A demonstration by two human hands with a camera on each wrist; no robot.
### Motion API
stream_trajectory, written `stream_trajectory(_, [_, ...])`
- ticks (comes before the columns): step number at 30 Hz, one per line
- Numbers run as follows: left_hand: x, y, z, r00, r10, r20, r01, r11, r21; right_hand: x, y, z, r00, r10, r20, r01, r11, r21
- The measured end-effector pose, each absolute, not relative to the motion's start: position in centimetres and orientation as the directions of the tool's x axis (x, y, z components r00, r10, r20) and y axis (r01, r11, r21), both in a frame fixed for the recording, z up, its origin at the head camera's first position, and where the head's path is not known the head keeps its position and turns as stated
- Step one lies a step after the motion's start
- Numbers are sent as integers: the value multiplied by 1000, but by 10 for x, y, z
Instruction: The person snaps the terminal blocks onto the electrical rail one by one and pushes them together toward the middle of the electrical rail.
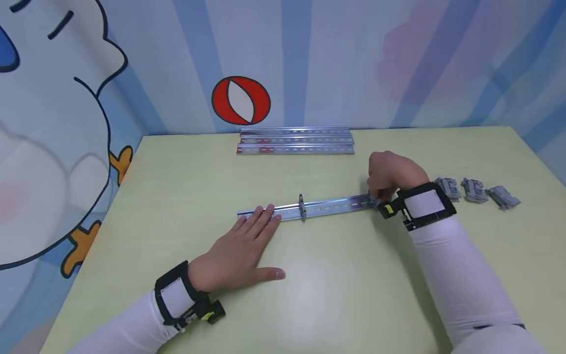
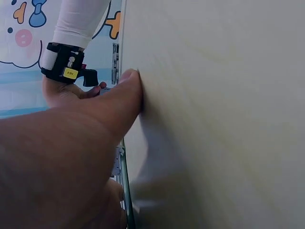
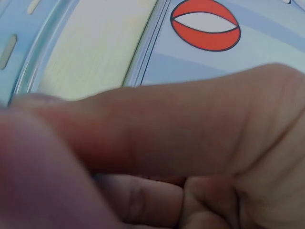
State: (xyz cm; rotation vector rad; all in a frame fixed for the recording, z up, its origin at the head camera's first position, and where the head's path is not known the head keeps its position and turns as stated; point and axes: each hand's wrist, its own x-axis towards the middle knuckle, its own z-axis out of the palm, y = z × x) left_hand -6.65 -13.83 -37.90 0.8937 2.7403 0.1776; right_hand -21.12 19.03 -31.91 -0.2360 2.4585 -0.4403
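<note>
Currently | slotted metal DIN rail: left end under flat, straight-fingered left-hand grip | right end at right-hand grip, curled round mostly hidden grey piece

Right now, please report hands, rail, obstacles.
Left hand flat across rail, left end. Right hand pinching grey piece at right end. Clip on rail between hands; no obstruction seen.

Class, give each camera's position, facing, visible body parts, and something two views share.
Head: worn there, faces forward-down at the rail; left hand, right hand show.
Left wrist: worn there, faces across the table; both hands show.
Right wrist: worn there, faces past the visible right hand toward the wall.
Head and right wrist share the ball picture.
</note>
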Motion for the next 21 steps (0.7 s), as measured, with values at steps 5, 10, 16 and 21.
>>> stream_trajectory(5, [-67,-139,-376,-774,603,-192,573,797,191,-217,185,-319,-784,-242,-572,-96,957,-273])
stream_trajectory(10, [-71,-137,-378,-773,602,-198,571,797,196,-222,181,-322,-795,-222,-564,-113,968,-223])
stream_trajectory(16, [-70,-136,-381,-781,585,-220,557,811,179,-209,188,-328,-807,-242,-539,-78,948,-309])
stream_trajectory(21, [-70,-139,-380,-788,578,-212,552,816,171,-191,193,-323,-850,-266,-454,-93,925,-368])
